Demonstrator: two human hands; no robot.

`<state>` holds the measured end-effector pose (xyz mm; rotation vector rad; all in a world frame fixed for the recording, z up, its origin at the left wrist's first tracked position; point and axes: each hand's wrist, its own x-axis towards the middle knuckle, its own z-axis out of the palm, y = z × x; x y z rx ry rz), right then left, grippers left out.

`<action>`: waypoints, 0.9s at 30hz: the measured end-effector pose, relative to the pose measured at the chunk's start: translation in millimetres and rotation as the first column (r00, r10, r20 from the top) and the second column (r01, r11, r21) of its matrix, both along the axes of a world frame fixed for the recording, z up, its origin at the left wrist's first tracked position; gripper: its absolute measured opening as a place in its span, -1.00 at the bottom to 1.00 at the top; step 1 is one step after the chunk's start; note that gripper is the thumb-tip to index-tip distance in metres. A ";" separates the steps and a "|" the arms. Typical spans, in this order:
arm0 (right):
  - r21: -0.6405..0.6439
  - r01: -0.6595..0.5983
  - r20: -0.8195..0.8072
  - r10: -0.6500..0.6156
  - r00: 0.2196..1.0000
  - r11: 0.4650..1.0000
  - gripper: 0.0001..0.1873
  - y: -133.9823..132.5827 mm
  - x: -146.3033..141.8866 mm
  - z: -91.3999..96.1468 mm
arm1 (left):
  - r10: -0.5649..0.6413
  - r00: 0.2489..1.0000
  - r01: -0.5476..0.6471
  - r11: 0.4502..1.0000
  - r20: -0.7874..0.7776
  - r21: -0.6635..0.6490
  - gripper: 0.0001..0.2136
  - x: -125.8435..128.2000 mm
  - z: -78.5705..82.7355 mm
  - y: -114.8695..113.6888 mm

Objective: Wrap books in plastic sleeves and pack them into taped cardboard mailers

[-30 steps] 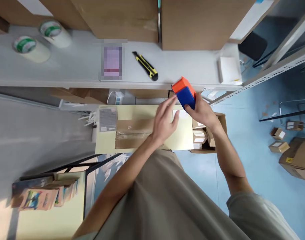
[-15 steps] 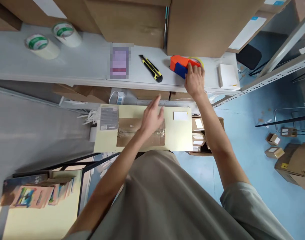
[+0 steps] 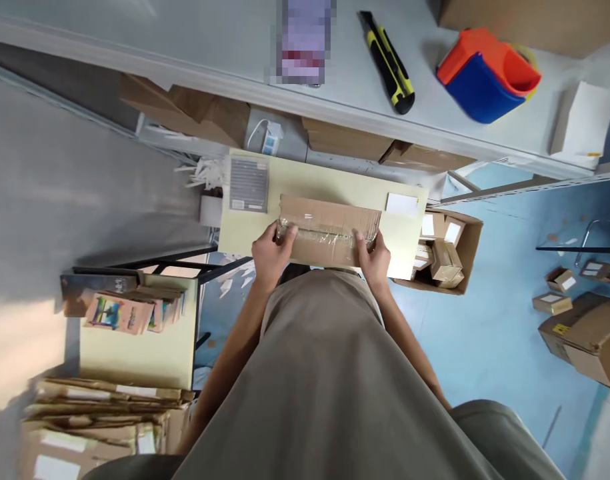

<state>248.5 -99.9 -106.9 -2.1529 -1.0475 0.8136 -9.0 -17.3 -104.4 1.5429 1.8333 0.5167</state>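
A flat brown cardboard box point(image 3: 329, 230), with shiny clear tape along its middle, is at the near edge of the cream table point(image 3: 409, 250). My left hand point(image 3: 273, 252) grips its left end, thumb on top. At the opposite end my right hand point(image 3: 375, 257) holds it the same way. The fingers under the box are hidden. Beyond, on the grey shelf, lie a black and yellow utility knife point(image 3: 389, 63) and an orange and blue tape dispenser point(image 3: 487, 77), both apart from my hands.
On the table lie a grey printed sheet point(image 3: 249, 184) and a white label point(image 3: 403, 203). An open carton point(image 3: 467, 260) of small boxes stands at the right. Books point(image 3: 119, 312) rest on a side table at left, near stacked flat cardboard point(image 3: 109, 420).
My right hand has let go of the tape dispenser, left on the shelf, and come down to the box's right end. My left hand has moved to its left end. The view has shifted.
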 end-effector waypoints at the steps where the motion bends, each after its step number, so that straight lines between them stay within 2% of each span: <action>1: 0.002 0.039 0.013 -0.039 0.999 0.999 -0.23 2.0 -4.8 -0.7 | 0.003 0.998 -0.004 1.000 -0.069 -0.009 -0.60 3.8 0.7 1.7; 4: 0.023 0.099 0.042 -0.100 0.994 0.995 -0.32 5.6 -9.6 -6.0 | -0.021 0.985 0.018 1.000 -0.170 -0.016 -0.64 5.1 -3.2 8.4; 8: 0.038 0.082 0.058 -0.084 0.995 0.996 -0.30 1.5 -7.4 -12.6 | -0.152 0.983 0.152 0.988 -0.103 -0.004 -0.61 -12.6 -13.4 18.2; 11: 0.063 0.055 0.036 -0.057 0.998 0.997 -0.31 1.1 -4.9 -1.9 | -0.236 0.972 0.236 0.971 0.009 0.043 -0.57 -29.4 -11.4 26.4; 15: 0.264 0.000 0.110 -0.030 0.994 0.965 -0.46 6.7 1.8 23.0 | -0.315 0.926 0.277 0.942 0.209 0.190 -0.65 -50.0 -3.8 37.8; 17: 0.305 -0.040 0.143 -0.004 0.990 0.951 -0.55 7.3 6.2 24.0 | -0.314 0.913 0.266 0.942 0.260 0.206 -0.74 -59.3 -8.4 40.5; 19: 0.280 -0.082 0.114 0.051 0.992 0.956 -0.60 3.9 9.5 10.7 | -0.293 0.909 0.256 0.954 0.295 0.156 -0.83 -66.7 -21.8 39.0; 22: 0.212 -0.151 0.005 0.153 0.988 0.966 -0.58 -8.4 9.6 -30.8 | -0.237 0.925 0.240 0.970 0.296 0.028 -0.81 -72.6 -53.4 28.9; 25: 0.072 -0.220 -0.094 0.226 0.970 0.973 -0.50 -23.5 7.2 -76.6 | -0.201 0.961 0.230 0.963 0.190 -0.144 -0.78 -74.1 -85.9 15.8; 27: -0.045 -0.278 -0.122 0.270 0.955 0.960 -0.50 -29.9 9.5 -98.8 | -0.203 0.971 0.231 0.934 0.129 -0.273 -0.73 -75.4 -102.8 11.6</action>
